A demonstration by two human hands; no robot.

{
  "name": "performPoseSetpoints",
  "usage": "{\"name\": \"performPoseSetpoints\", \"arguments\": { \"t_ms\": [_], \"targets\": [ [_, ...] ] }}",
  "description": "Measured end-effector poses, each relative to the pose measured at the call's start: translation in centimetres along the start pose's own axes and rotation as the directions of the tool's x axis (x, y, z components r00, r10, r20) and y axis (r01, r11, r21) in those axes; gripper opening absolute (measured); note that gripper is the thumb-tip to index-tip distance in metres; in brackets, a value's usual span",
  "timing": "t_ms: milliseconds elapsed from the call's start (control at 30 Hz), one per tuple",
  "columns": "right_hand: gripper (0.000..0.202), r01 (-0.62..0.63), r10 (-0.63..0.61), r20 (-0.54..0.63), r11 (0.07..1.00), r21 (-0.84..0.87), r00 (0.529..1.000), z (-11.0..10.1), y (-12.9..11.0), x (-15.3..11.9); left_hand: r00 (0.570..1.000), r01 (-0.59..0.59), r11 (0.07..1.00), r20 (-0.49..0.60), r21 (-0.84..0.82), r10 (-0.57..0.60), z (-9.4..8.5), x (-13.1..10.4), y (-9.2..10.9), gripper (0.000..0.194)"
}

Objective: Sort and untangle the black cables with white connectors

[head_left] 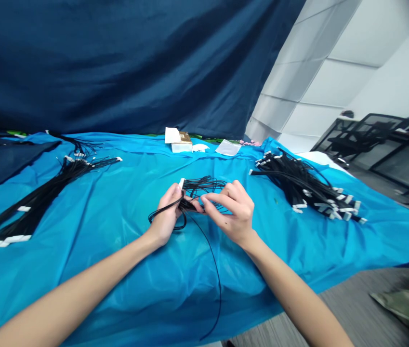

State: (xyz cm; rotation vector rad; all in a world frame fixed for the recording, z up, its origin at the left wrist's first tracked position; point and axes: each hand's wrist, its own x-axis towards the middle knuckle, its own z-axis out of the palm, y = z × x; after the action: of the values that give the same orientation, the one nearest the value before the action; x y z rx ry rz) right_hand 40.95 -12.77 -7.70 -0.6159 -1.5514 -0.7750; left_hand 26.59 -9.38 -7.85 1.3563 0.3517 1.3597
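Observation:
My left hand point(168, 212) is closed around a black cable bundle point(204, 184) near the middle of the blue cloth. A white connector stands up by my left thumb, and a loop of cable curls round that hand. Thin loose strands fan out to the right, behind my fingers. With thumb and forefinger together, my right hand point(233, 209) pinches at the strands; what exactly lies between the fingertips is too small to make out. One long thin black wire point(217, 270) hangs from the bundle over the front of the cloth.
Black cables with white connectors point(45, 197) lie at the left. Another pile of black cables point(298, 180) lies at the right. At the back of the blue cloth point(117, 284) are a small box point(181, 146) and a clear plastic bag point(228, 148). A dark curtain point(117, 62) hangs behind.

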Motion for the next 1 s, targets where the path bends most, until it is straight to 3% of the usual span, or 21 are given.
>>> {"name": "performPoseSetpoints", "arguments": {
  "t_ms": [500, 1000],
  "targets": [
    [0.015, -0.224, 0.211, 0.093, 0.961, 0.163, 0.973, 0.13, -0.46, 0.15, 0.999, -0.022, 1.0, -0.048, -0.022, 0.021, -0.01, -0.02, 0.11, 0.011],
    [0.015, -0.274, 0.246, 0.154, 0.94, 0.204, 0.957, 0.13, -0.71, 0.08, 0.998, -0.06, 0.997, -0.021, 0.054, 0.062, -0.09, -0.04, 0.09, 0.018]
  ]
}}
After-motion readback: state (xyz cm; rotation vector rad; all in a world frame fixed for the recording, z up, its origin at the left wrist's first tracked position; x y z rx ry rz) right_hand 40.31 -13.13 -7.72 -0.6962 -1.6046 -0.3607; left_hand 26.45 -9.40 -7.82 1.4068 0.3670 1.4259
